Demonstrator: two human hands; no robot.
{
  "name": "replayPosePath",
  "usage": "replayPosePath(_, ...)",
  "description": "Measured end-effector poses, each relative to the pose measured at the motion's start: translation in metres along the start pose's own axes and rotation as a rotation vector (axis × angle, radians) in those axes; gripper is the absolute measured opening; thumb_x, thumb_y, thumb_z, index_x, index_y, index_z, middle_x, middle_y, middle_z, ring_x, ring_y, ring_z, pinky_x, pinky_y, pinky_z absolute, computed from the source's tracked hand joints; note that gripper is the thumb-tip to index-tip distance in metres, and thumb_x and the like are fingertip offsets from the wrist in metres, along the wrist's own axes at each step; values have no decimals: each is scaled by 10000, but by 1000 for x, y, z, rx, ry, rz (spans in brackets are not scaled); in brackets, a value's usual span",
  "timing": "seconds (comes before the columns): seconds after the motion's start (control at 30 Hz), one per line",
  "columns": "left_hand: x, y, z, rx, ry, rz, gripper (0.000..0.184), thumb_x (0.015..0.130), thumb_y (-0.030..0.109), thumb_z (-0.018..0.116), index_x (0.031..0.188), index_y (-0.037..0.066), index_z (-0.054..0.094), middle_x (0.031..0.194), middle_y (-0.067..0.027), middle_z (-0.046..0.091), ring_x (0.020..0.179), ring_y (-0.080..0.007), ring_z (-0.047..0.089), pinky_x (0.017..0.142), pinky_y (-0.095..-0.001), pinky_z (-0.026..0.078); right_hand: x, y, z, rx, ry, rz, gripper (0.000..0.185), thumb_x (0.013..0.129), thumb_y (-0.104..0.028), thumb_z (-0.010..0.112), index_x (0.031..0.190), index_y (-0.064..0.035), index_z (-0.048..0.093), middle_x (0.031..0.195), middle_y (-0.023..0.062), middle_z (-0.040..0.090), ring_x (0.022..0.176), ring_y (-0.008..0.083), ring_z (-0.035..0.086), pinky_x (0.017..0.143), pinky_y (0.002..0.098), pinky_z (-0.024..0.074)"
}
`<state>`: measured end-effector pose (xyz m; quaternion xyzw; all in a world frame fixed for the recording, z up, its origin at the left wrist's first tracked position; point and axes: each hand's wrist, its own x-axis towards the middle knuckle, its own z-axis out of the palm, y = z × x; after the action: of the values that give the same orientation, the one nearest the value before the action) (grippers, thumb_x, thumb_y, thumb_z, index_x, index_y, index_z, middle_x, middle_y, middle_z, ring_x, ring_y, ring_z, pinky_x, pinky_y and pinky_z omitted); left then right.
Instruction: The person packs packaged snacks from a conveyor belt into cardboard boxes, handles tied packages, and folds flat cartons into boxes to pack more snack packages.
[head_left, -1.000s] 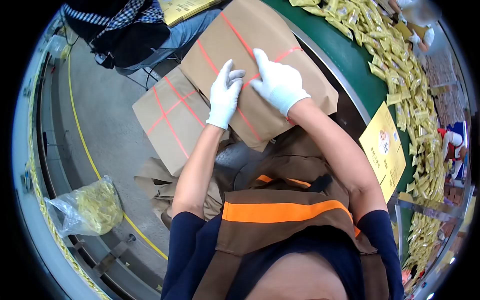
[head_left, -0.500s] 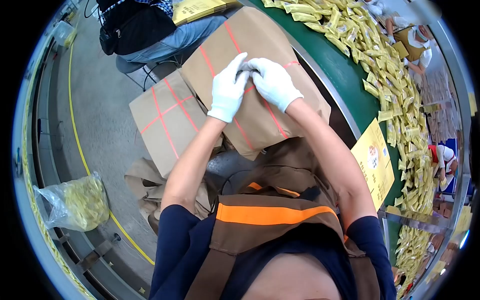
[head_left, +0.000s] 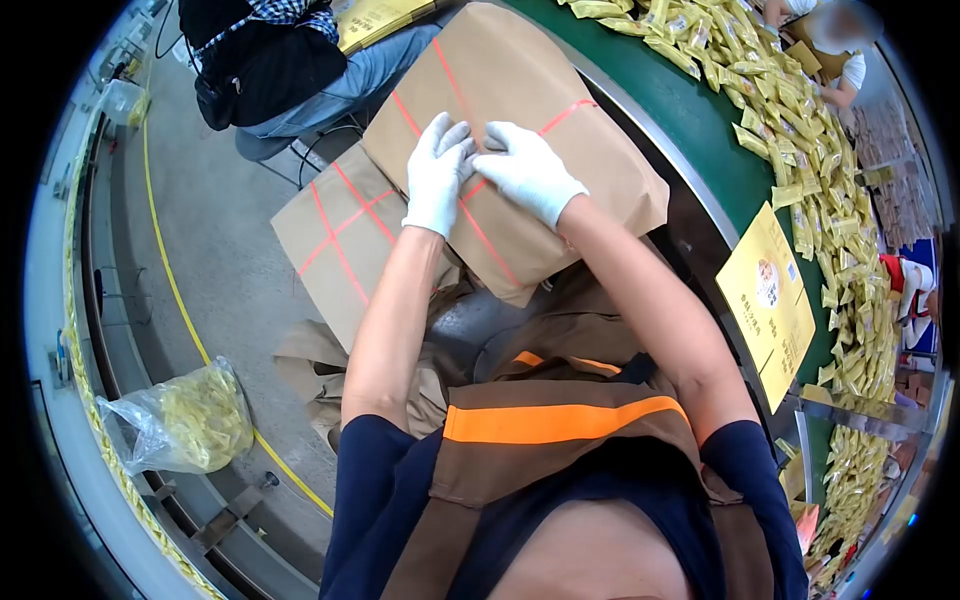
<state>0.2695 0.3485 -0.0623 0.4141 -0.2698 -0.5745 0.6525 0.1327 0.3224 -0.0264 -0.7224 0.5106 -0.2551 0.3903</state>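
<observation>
A large parcel in brown paper [head_left: 590, 160], bound with thin red string [head_left: 567, 115], lies in front of me. Both my hands wear white gloves and rest over its middle, where the strings meet. My left hand [head_left: 436, 180] is closed, its fingers curled in toward the right one. Facing it, my right hand [head_left: 528, 172] pinches with thumb and fingers at the string. The fingertips nearly touch, and they cover the string between them. A second brown parcel [head_left: 340, 205], tied with the same string, sits lower to the left, partly under the first.
A green conveyor belt [head_left: 690, 150] on the right carries many yellow packets [head_left: 790, 130]. A yellow printed flat carton [head_left: 768, 305] leans at its edge. A seated person [head_left: 285, 75] is ahead left. A plastic bag of yellow wrappers [head_left: 190, 418] lies on the floor. Other people stand across the belt.
My hands have drawn slightly apart and shifted a little left and down over the string. Both remain above the large parcel. The whole view has shifted slightly.
</observation>
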Motion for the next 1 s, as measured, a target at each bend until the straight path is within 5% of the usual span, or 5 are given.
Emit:
replayPosePath(0.13, 5, 8, -2, -116, -75, -158, 635, 943, 15, 514, 1509, 2, 226, 1304, -189, 561, 1116, -260, 601, 873, -326, 522, 2, -15, -32, 400, -218, 126, 405, 838, -154, 617, 1184, 55, 628, 998, 128, 711, 834, 174, 654, 780, 282, 515)
replayPosePath(0.37, 11, 6, 5, -163, -206, -19, 678, 911, -10, 514, 1518, 0, 211, 1303, -176, 564, 1102, -209, 605, 845, -275, 500, -29, -22, -27, -399, 30, -64, 440, 854, -275, 609, 1268, -130, 571, 943, 140, 699, 889, 322, 678, 809, 417, 528)
replayPosePath(0.57, 6, 3, 22, 243, -46, 253, 625, 891, -57, 502, 1483, -38, 301, 1238, -164, 626, 1044, -164, 624, 827, -244, 505, -14, -16, -19, -610, 152, -304, 383, 911, -197, 551, 1289, -133, 545, 940, 152, 691, 901, 336, 664, 793, 438, 527)
replayPosePath(0.9, 10, 16, 20, 1028, -19, 605, 528, 822, -5, 621, 1340, 72, 555, 940, -140, 701, 802, -223, 684, 750, -330, 525, 12, -2, -22, -251, 74, -303, 254, 926, -201, 520, 1113, -88, 649, 997, 152, 692, 941, 358, 646, 819, 465, 503)
replayPosePath(1.0, 19, 10, 13, 920, -11, 465, 539, 845, -16, 601, 1373, 75, 538, 878, -81, 700, 778, -117, 629, 763, -258, 502, 5, -10, -19, -378, 35, -249, 245, 932, -224, 508, 1082, -92, 649, 963, 154, 693, 919, 359, 650, 807, 467, 506)
